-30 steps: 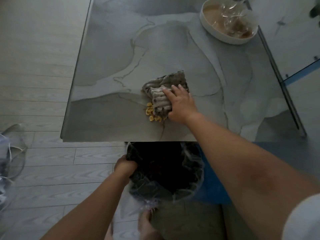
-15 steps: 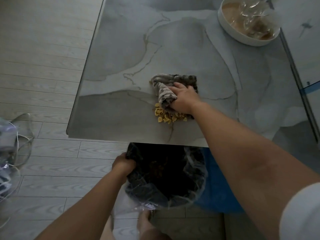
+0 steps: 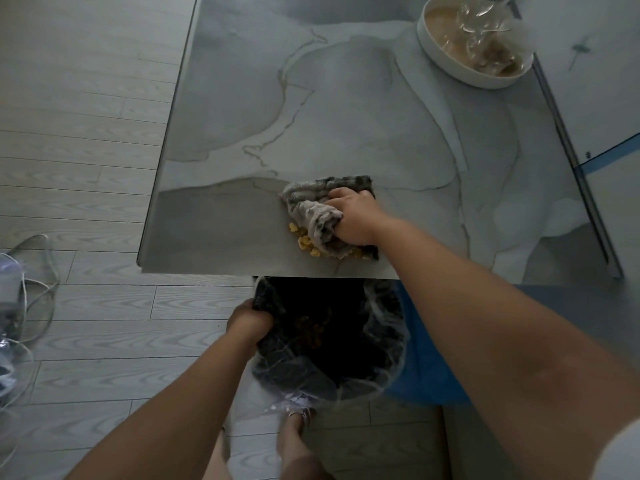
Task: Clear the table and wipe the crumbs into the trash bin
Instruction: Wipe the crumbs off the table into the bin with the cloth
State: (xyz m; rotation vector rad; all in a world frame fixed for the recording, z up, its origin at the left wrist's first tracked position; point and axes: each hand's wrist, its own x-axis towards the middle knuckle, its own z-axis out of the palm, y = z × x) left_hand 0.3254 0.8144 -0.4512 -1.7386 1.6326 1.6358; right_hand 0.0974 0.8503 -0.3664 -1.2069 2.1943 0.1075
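Floorboards take up the left side, with a tangle of clear plastic and cord lying at the far left edge, well away from the work. Next comes the left hand (image 3: pixel 250 318), its fingers curled over the rim of the bin (image 3: pixel 398 344), which it holds just under the near edge of the tabletop (image 3: pixel 225 133). Its thin clear liner looks light and floppy, so the rim is the sensible place to hold; by the bag alone it would likely sag or tilt. Some yellow bits already lie in its dark inside.

Above it, the crumbs (image 3: pixel 304 241) sit in a small loose yellow heap near the tabletop's front edge, touching the cloth (image 3: pixel 311 199). They look dry and light, apt to scatter or roll on the smooth marbled slab if pushed fast. The cloth is soft and bunched; the right hand (image 3: pixel 356 216) grips a wad of it, fingers curled in, pressing down. A fold kept low behind the heap should stop bits slipping under.

Only a short bare strip lies between heap and edge, with the bin's mouth directly below. Rightward the slab runs open to a white bowl (image 3: pixel 429 43) holding crumpled clear wrap at the far corner, well apart, then a metal-edged pane.
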